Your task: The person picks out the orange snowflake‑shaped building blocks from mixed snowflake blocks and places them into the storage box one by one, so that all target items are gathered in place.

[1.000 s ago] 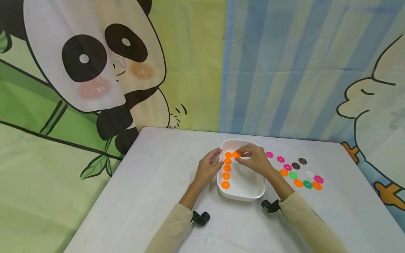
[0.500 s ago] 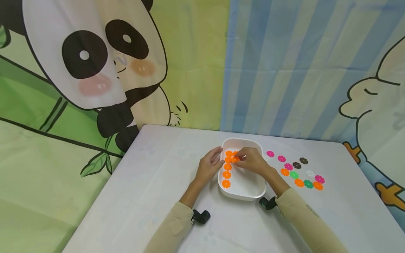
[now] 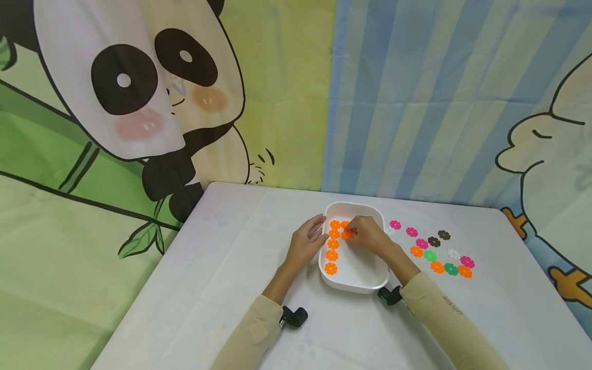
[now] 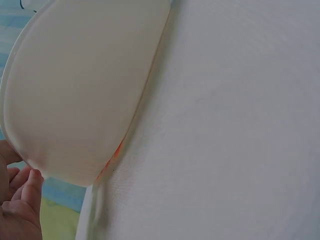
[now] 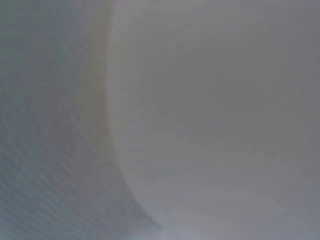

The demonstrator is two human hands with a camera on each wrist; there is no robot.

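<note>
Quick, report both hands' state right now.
Left hand: open, fingers at the rim of the white tray.
Right hand: closed, pinching an orange flower piece.

We see a white surface [image 3: 259,246] with faint bluish blotches and a rounded far left corner. On it we find a white tray [image 3: 358,270], sitting upright. To its right we count flower-shaped bits scattered flat: four pink pieces [image 3: 410,230], three orange pieces [image 3: 436,265], two brown pieces [image 3: 442,234], a light green piece [image 3: 428,254], a dark green piece [image 3: 449,267] between two orange ones, and two white pieces [image 3: 452,253], one just beside the tray.
</note>
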